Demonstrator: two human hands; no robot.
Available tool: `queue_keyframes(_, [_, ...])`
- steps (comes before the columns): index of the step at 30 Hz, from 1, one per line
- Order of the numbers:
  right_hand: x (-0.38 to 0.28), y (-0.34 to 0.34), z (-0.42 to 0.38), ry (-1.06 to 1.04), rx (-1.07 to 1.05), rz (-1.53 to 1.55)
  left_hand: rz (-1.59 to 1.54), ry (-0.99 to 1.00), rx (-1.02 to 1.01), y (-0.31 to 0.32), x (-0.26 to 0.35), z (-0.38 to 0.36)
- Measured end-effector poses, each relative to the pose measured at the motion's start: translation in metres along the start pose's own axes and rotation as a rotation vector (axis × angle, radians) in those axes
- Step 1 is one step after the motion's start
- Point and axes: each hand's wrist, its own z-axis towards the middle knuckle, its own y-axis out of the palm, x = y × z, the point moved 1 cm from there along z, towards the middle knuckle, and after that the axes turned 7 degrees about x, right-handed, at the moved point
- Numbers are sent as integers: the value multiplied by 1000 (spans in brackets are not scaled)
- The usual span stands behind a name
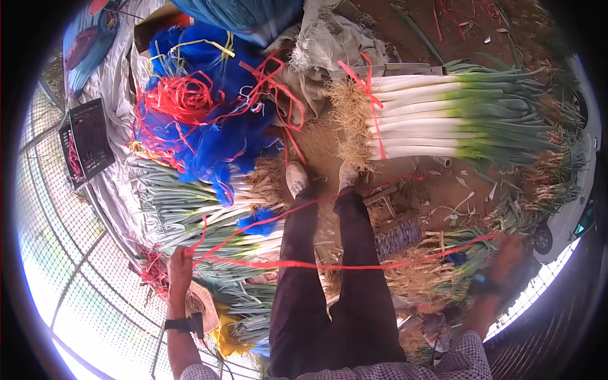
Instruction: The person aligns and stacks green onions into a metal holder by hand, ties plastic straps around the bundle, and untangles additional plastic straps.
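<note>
Between my hands runs a long red plastic tie strip [304,264], sagging a little across my legs. My left hand [180,269] is closed on one end, with loose strands trailing from it. Far off at the right, my right hand [508,250] pinches the other end; motion blurs it. Beyond my feet at the upper right lies a large bundle of long green onions [418,114], white stalks with roots to the left and green leaves to the right. A red strip [380,126] is tied around it near the roots.
Blue netting [244,136] and a tangle of red strips [183,100] lie at the upper left. Loose onions [183,202] are heaped beneath. A black crate [90,142] stands by the mesh fence [63,240]. More onions [430,272] lie at right; a vehicle [570,215] is beyond.
</note>
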Motion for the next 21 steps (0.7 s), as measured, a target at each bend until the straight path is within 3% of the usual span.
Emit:
queue_keyframes(2, [-21, 64, -67, -42, -273, 294, -74, 176, -31, 12, 48, 3])
queue_keyframes(3, [-35, 101, -117, 135, -494, 468, -143, 163, -102, 30, 69, 3])
queue_keyframes(4, [-159, 113, -170, 387, -788, 391, -118, 261, -166, 44, 99, 0])
queue_keyframes(6, [-235, 148, -256, 10, -1232, 288, -51, 310, -286, 80, 151, -12])
queue_keyframes(7, [-274, 152, -286, -143, -1385, 462, -42, 383, -340, 97, 168, -20])
queue_keyframes(9, [-295, 160, -334, -125, -1618, 394, -225, 425, -384, 98, 210, -39])
queue_keyframes(11, [-276, 177, -362, -210, -1593, 326, -311, 403, -427, 105, 228, -51])
queue_keyframes(15, [-245, 171, -353, -389, -1515, 211, -263, 393, -492, 112, 205, -52])
queue_keyframes(16, [-228, 169, -349, -272, -1505, 230, -295, 417, -469, 103, 198, -47])
queue_keyframes(18, [-212, 160, -318, -500, -1317, 266, -234, 370, -448, 87, 175, -32])
queue_keyframes(20, [-170, 154, -290, -379, -1116, 135, -190, 304, -294, 65, 141, -13])
queue_keyframes(21, [-157, 145, -271, -235, -1051, 64, -124, 377, -171, 63, 100, 5])
